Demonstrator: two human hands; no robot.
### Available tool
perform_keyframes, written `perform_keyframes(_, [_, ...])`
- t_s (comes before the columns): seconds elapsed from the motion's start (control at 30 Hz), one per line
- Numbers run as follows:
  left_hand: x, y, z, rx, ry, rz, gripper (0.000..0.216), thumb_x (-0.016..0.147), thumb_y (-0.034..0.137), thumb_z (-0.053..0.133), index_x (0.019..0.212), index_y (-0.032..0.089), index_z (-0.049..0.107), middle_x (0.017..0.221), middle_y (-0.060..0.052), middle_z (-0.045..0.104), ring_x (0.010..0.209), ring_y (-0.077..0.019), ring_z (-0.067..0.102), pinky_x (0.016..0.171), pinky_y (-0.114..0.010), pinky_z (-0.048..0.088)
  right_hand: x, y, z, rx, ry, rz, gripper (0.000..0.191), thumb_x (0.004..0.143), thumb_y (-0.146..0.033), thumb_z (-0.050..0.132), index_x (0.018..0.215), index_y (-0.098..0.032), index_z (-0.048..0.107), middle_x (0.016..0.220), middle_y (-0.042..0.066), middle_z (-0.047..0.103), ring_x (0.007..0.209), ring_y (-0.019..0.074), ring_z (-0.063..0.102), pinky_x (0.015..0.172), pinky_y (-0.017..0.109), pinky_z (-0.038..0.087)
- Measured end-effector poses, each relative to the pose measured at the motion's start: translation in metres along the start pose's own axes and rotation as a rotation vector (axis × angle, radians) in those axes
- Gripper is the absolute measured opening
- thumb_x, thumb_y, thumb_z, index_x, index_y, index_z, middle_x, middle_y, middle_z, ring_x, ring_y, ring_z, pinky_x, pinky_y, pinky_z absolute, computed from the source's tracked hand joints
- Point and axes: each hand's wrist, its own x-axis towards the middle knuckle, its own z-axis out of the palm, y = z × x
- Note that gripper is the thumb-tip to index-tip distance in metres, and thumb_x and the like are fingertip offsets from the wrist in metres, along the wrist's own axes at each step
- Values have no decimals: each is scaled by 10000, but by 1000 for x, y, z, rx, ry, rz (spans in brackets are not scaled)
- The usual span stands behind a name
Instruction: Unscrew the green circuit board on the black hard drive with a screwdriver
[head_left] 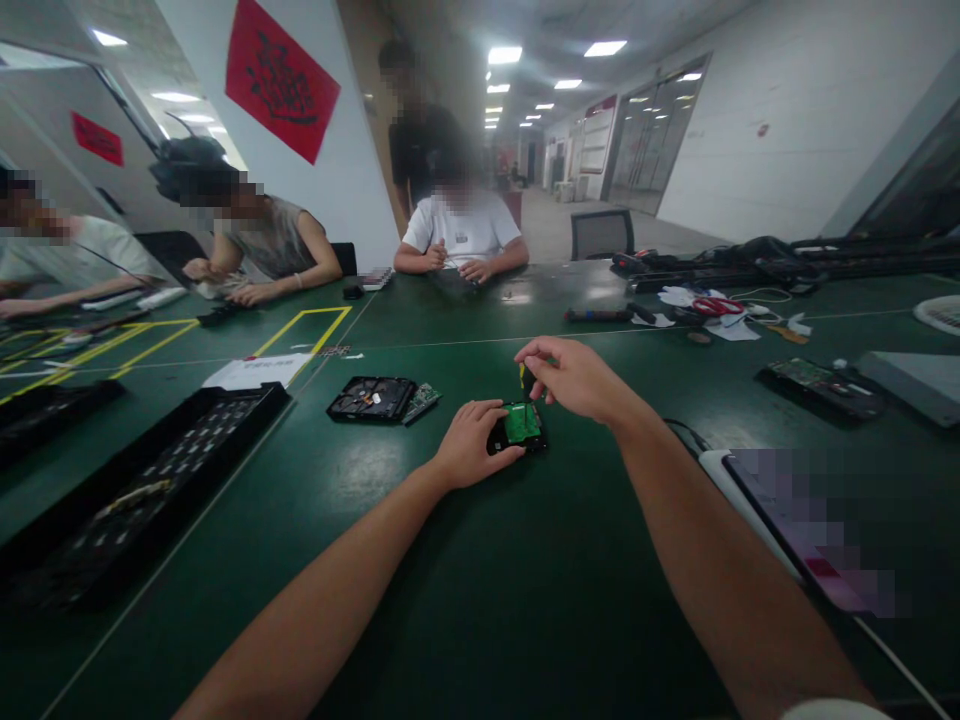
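Note:
A hard drive [493, 436] with a green circuit board [523, 422] facing up lies flat on the table in front of me. My left hand [474, 440] grips it from the left, thumb along the near edge and fingers over the far side. Above the board, my right hand [566, 378] pinches a screwdriver [527, 382] with a yellow and black handle. Its thin shaft points straight down, and the tip meets the board; which screw it sits on is too small to tell. To the left lie an opened black drive case [373, 398] and a loose circuit board [422, 402].
Left of me is a long black tray [247, 415] holding small parts, with a paper sheet [259, 371] behind it. On the right are a phone [780, 500] with a cable, another drive [821, 388] and a grey box [915, 385]. Several people sit or stand across the green table [600, 620].

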Motion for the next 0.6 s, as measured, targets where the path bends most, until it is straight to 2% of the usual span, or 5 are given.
perform_keyframes(0.1, [0, 1, -1, 5, -2, 3, 654, 861, 643, 691, 1351, 219, 597, 1417, -141, 594, 1314, -340, 548, 1160, -544, 388, 0, -1, -2, -39, -11, -6, 196, 1020, -222, 515, 1088, -222, 699, 713, 17, 701, 612, 148, 688, 530, 231, 518])
perform_keyframes(0.23, [0, 1, -1, 7, -2, 5, 655, 866, 645, 685, 1354, 218, 597, 1419, -144, 592, 1314, -344, 548, 1165, -551, 380, -3, -6, -2, -43, 0, -7, 103, 966, -284, 632, 1005, -195, 670, 887, 52, 740, 620, 137, 691, 504, 225, 511])
perform_keyframes(0.37, [0, 0, -1, -6, 4, 3, 643, 863, 639, 692, 1347, 224, 601, 1419, -139, 590, 1311, -344, 549, 1156, -553, 389, -3, -5, 1, 13, 22, 43, 161, 944, -300, 663, 1038, -185, 601, 937, 71, 738, 582, 136, 684, 465, 234, 510])
perform_keyframes(0.5, [0, 0, -1, -13, 7, 5, 637, 857, 633, 703, 1339, 228, 605, 1415, -139, 593, 1313, -349, 548, 1156, -561, 387, -1, -1, 3, 30, 13, 28, 128, 956, -271, 628, 1052, -187, 616, 973, 76, 736, 627, 135, 688, 532, 241, 530])
perform_keyframes(0.6, [0, 0, 0, -8, 7, 9, 647, 862, 641, 695, 1350, 227, 598, 1416, -142, 593, 1310, -346, 551, 1157, -564, 386, 0, -1, 0, -14, -10, -13, 147, 979, -317, 600, 1033, -197, 664, 981, 63, 737, 670, 135, 667, 596, 250, 524])
